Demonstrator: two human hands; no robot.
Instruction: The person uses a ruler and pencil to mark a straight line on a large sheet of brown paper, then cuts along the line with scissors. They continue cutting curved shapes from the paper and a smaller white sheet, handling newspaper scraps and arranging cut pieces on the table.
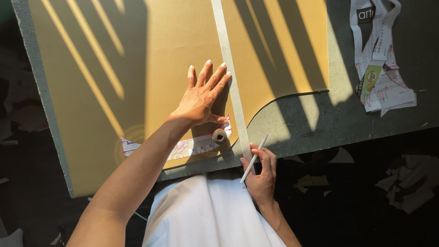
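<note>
Metal straightedge is laid lengthwise across the tan leather sheet on the worktop, running away from the body, and is pinned by the fingertips of the left hand, spread flat just beside it. A white marking pencil is pinched in the right hand, closed around it at the straightedge's near end.

There is one big yellow sheet on the one grey table. One long metal ruler lies across the sheet. One small round weight sits beside the ruler. One white pen is near the ruler's end. One pile of paper scraps lies far right of the ruler. Two hands show.
</note>
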